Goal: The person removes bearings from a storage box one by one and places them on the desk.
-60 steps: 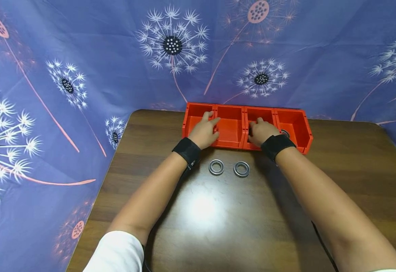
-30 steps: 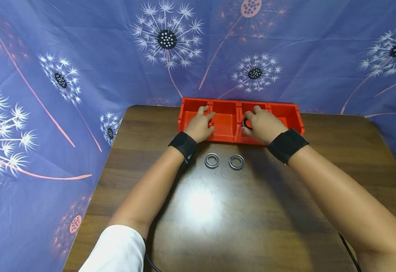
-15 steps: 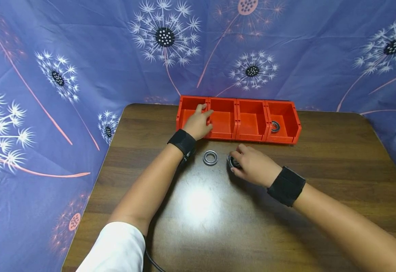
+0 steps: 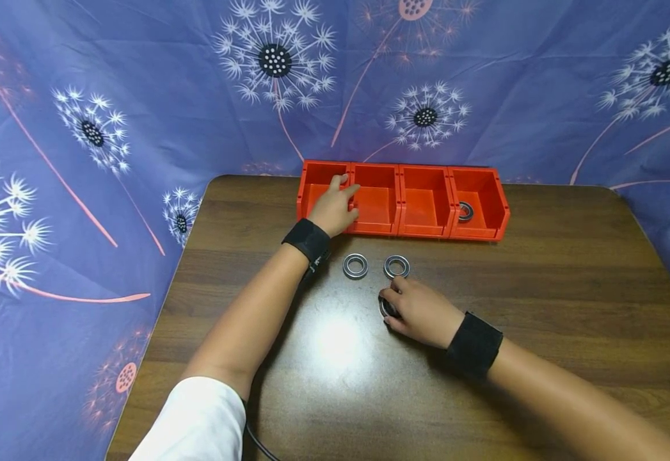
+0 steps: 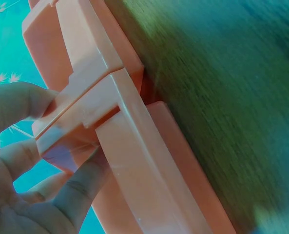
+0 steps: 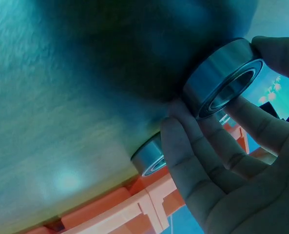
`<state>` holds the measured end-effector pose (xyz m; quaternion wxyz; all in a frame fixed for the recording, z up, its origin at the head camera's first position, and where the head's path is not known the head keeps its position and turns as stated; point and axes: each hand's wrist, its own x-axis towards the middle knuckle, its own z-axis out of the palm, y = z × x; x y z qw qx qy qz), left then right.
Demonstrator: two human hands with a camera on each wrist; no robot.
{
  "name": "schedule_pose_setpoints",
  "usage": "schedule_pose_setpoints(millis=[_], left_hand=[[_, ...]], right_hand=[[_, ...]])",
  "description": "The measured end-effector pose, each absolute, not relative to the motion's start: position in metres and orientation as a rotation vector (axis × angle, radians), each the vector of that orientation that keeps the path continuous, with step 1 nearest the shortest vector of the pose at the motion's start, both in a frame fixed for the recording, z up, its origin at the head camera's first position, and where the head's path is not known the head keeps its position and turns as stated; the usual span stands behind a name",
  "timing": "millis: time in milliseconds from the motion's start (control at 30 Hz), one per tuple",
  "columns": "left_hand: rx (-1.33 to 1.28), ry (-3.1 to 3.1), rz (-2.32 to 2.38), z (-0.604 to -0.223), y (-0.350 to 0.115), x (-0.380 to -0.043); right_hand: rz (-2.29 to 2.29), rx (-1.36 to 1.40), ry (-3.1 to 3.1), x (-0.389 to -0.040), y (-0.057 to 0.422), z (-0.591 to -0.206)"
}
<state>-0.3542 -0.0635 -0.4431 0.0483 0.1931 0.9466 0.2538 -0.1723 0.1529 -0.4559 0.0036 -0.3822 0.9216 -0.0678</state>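
Note:
A row of red bins (image 4: 427, 168) stands at the far side of the table. My left hand (image 4: 343, 195) grips the wall between the two leftmost bins (image 5: 93, 105), thumb on one side and fingers on the other. Nearer to me, my right hand (image 4: 390, 303) pinches a steel bearing (image 4: 385, 308) at the table surface. In the right wrist view that bearing (image 6: 222, 78) sits between thumb and fingers. Two more bearings lie flat just beyond it, one to the left (image 4: 355, 266) and one to the right (image 4: 397, 266). Another bearing (image 4: 465, 211) lies in the rightmost bin.
The brown wooden table (image 4: 571, 288) has a rounded far-left corner and is backed by a blue cloth (image 4: 139, 96) printed with dandelions. A black cable (image 4: 256, 445) runs off the near edge by my left sleeve.
My right hand lifted a bearing out of the third bin and brought it back over the table to just in front of the two loose bearings. My left hand stayed on the bins.

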Motion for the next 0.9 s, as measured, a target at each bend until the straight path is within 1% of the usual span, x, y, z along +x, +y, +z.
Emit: schedule_pose_setpoints(millis=[267, 900], left_hand=[[0.578, 2.9, 0.757, -0.444, -0.0627, -0.3538], [0.589, 2.913, 0.739, -0.4442, -0.0614, -0.3539]], right_hand=[[-0.214, -1.118, 2.876, -0.1707, 0.1524, -0.4573], [-0.049, -1.138, 2.96, -0.1645, 0.1495, -0.4609]])
